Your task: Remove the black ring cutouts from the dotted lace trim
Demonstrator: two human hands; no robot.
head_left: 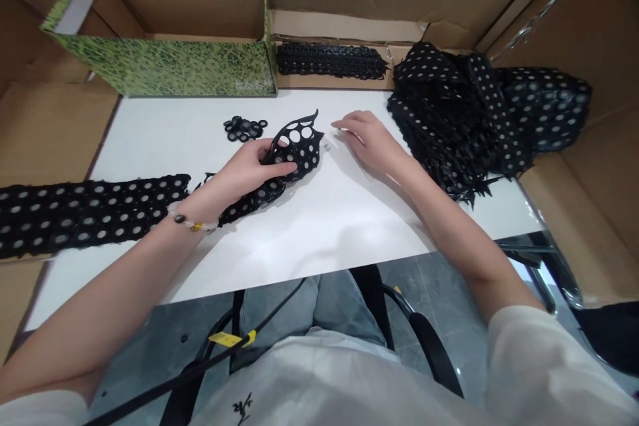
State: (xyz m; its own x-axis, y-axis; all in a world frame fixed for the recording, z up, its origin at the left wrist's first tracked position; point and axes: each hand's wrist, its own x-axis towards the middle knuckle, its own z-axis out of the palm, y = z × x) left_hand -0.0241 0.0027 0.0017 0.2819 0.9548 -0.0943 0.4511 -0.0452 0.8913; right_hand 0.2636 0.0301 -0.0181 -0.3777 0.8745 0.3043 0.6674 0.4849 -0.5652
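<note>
Nearest: a white top [309, 379] with loose sleeves, grey jeans [309, 303] below the table edge, and the curved black back of a chair [424, 336] beside them.
Left hand: the left hand [249, 170] is narrowed on the lace piece [299, 150], fingers lying over it and gathering it up off the surface; a beaded bracelet [192, 218] circles the wrist.
Right hand: the right hand [367, 140] is raised just above the tabletop, fingers lightly curled and narrow, not touching the lace piece. A thin clear strip [357, 160] lies under it; whether the fingers pinch it is too faint to tell.
Lace piece: black, punched with round holes, and partly lifted between the hands, its tail running under the left wrist toward a longer lace strip [84, 213].
Tabletop: white [309, 246], carrying the lace and a small pile of black rings [244, 128], which sits just beyond the left hand.
Right side: a large heap of the same dotted lace [464, 113] lies past the right hand, spilling over the tabletop edge.
Far: a coiled black lace band [332, 60] lies on cardboard [344, 26], beside a green patterned box [170, 66].
</note>
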